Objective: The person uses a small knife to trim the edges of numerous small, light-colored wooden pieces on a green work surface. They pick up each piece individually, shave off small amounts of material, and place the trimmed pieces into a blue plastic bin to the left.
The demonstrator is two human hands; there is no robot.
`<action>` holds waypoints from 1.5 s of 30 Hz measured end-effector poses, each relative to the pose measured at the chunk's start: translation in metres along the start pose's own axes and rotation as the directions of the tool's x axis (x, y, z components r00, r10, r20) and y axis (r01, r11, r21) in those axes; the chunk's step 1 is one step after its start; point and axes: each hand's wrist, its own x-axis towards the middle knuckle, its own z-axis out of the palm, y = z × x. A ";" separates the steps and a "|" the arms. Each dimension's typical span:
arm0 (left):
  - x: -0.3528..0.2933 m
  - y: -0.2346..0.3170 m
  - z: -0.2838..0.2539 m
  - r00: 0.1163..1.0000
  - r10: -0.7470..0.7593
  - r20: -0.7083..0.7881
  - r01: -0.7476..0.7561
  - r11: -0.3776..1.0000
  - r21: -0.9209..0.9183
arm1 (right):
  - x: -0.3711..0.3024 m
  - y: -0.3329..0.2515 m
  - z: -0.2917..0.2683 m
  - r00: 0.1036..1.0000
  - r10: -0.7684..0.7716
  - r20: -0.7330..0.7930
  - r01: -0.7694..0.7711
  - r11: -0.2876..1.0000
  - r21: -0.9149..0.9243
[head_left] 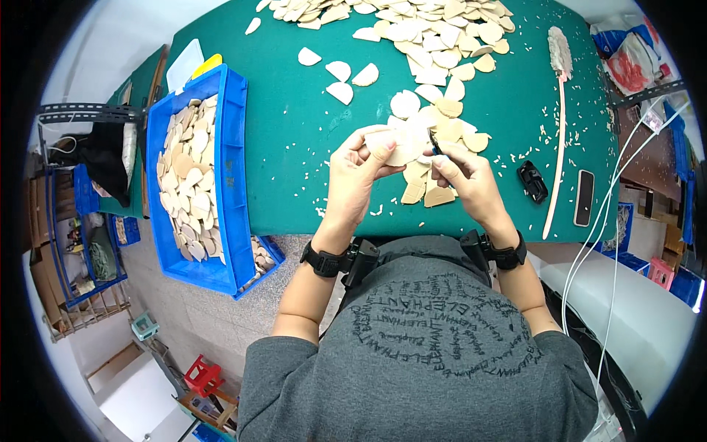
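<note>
My left hand [355, 177] pinches a pale tan flat piece [403, 152] with a rounded edge, thumb on top. Close beside it, my right hand [470, 183] is closed around a slim black tool [434, 144]; its tip meets or nearly meets the piece, and its exact kind is hard to make out. Under and beyond both hands lie loose half-round tan pieces [447, 108] on a green-covered table [294, 147]. They run back to a large heap [427, 33] of similar pieces at the far side.
Left of the table stands a blue crate [235, 169] holding many tan pieces. To the right are a black object [532, 182], a long-handled brush [559, 140], a phone [584, 197] and hanging white cables [608, 184]. Small pale shavings dot the cloth.
</note>
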 end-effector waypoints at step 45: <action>0.002 -0.015 -0.006 0.979 -0.197 -0.057 0.189 0.975 -0.117 | -0.017 0.021 -0.003 0.997 0.047 -0.055 -0.051 0.996 -0.069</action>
